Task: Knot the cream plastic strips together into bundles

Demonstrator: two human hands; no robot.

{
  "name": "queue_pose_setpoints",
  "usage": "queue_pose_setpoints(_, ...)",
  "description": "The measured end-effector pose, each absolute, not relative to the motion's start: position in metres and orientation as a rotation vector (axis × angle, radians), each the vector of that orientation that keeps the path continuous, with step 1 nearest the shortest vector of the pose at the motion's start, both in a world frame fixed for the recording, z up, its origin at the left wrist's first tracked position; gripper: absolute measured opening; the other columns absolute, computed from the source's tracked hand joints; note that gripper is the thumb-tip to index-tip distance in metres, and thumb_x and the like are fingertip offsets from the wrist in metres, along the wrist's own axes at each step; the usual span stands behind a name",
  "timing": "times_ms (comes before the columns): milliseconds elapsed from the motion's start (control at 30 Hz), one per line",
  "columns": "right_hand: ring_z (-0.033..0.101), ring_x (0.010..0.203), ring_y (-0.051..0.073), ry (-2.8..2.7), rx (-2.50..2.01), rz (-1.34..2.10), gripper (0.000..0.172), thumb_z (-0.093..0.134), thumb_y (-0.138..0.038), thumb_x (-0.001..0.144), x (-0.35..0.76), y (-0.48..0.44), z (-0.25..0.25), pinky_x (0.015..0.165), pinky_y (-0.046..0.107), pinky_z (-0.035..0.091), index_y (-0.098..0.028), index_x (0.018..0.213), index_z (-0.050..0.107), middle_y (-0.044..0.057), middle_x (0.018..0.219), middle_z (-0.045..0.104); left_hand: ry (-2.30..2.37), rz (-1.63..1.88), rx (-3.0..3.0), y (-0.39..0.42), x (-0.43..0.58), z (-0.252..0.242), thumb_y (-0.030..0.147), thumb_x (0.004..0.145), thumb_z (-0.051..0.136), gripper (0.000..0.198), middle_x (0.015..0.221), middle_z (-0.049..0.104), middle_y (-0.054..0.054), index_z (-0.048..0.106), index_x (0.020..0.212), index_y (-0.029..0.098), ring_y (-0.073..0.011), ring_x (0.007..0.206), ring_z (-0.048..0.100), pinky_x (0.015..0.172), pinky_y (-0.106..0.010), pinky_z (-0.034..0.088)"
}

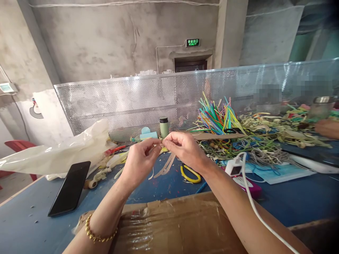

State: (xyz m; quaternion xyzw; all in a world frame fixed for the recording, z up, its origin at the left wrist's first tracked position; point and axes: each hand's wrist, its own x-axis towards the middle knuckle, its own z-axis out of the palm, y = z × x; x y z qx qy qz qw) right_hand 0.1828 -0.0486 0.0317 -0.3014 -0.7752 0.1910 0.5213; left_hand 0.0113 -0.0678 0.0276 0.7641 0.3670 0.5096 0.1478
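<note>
Closest in, a taped-up cardboard sheet (180, 225) sits on the blue surface (23, 218) below the forearms. Black phone (69, 188) off to the left; on the right, a white charger (234, 168) whose cable cuts across the right forearm, plus a magenta box (249, 187).

Out in the middle, the left hand (141, 160) and right hand (186, 150) meet, both grips pinched on a small pale piece (162, 145). Fingers mostly hide it, so can't tell its long axis. Some tan strips (166, 166) just below slant down and left, towards the person. Yellow loop handle (190, 174) near the right wrist.

Just past the fingertips there's a green bottle (164, 128), with a bunch of colourful strips (218, 116) to its right. Behind them, a perforated metal screen (132, 102), then a green sign (192, 43) reading "安全出口 EXIT".
</note>
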Motion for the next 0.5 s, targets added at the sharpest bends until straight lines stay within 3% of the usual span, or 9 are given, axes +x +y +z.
queue_pose_setpoints(100,0.037,0.053,0.008,-1.828,-0.712,0.516,0.020,0.059,-0.029,0.089,0.1812,-0.0503,0.0319,0.048,0.023,0.028,-0.015,0.074,0.060,-0.004,0.060,0.046,1.059,1.458,2.169,-0.0678,0.0112,0.0280,0.029,0.087,0.057,0.021,0.059,0.042,0.003,0.062,0.072,0.016,-0.0101,0.056,0.032,0.050,-0.026,0.025)
queue_pose_setpoints(500,0.035,0.053,0.008,-1.741,-0.640,0.567,0.020,0.060,-0.026,0.086,0.1758,-0.0570,0.0340,0.051,0.025,0.030,-0.017,0.069,0.054,-0.005,0.059,0.043,0.911,1.390,1.934,-0.0706,0.0111,0.0312,0.035,0.083,0.064,0.019,0.060,0.044,0.003,0.069,0.078,0.017,-0.0089,0.053,0.032,0.048,-0.025,0.024)
